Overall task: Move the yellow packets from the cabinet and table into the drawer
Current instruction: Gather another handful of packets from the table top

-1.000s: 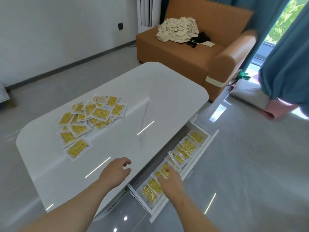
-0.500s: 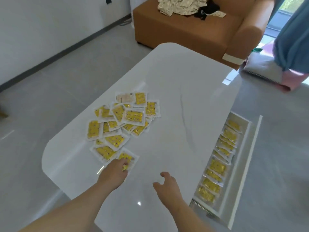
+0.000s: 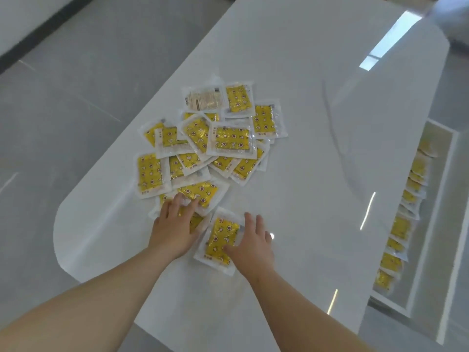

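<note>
Hands: both are at the near edge of the heap now; a second ago the right one was down in the drawer and the left hung over bare table.
Left hand (image 3: 175,229): lies flat, fingers spread and fairly straight, tips pressing on the closest packets of the heap; nothing is lifted.
Right hand (image 3: 250,243): half a second ago it hovered over bare table; now it lies flat and wide, its thumb on a single packet (image 3: 222,237), its fingers reaching past the packet's right edge.
Single packet: flat on the table (image 3: 304,123), just beside the heap's near edge, between the two hands.
Heap of packets (image 3: 228,138): loose and overlapping, on the left half of the table; one lies with its printed back up.
Drawer (image 3: 450,224): open at the right, well apart from the heap, with a row of packets (image 3: 401,228) already inside.
Meaning: one drop-off looks finished and a fresh pick-up is starting. Most of the table's packets are not yet moved.
Cabinet: not in view.
</note>
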